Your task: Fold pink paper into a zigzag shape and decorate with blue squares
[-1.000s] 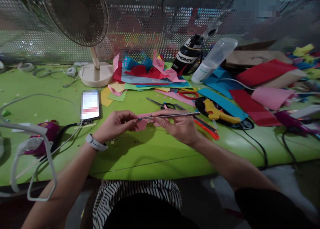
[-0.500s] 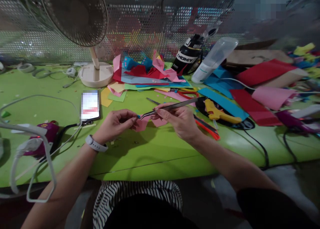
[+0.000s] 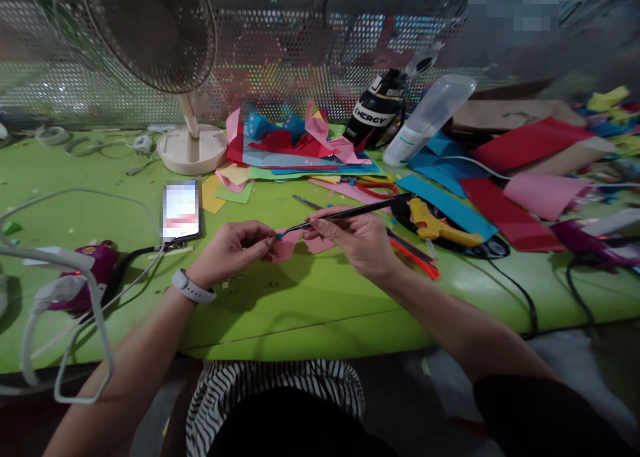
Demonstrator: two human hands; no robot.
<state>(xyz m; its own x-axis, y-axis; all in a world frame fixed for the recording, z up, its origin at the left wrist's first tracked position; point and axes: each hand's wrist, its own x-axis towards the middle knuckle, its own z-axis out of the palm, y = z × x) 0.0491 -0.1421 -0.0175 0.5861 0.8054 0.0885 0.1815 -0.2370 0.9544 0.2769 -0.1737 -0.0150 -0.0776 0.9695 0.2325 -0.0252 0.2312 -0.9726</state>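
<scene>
Between thumb and forefinger, my left hand (image 3: 237,248) pinches a tiny blue piece (image 3: 279,236), perhaps paper; its exact kind is too small to make out. My right hand (image 3: 363,238) is closed around a pair of dark tweezers (image 3: 350,212), held like a pen. Their bent tips point left and meet the blue piece at my left fingertips. Under the tips lie pink paper pieces (image 3: 286,246) on the green table (image 3: 300,294). Just behind my right hand shows a dark pointed blade (image 3: 306,202), its other end hidden.
A yellow glue gun (image 3: 434,225) and an orange-and-black cutter (image 3: 415,256) lie right of my right hand. Coloured paper (image 3: 295,154) is piled behind, near a black bottle (image 3: 377,107) and a fan (image 3: 193,147). A phone (image 3: 181,210) and a looped white cable (image 3: 100,324) are left.
The tweezers have rolled slightly in my right hand, and their tips sit a little differently at the blue piece. My left fingers have shifted very slightly.
</scene>
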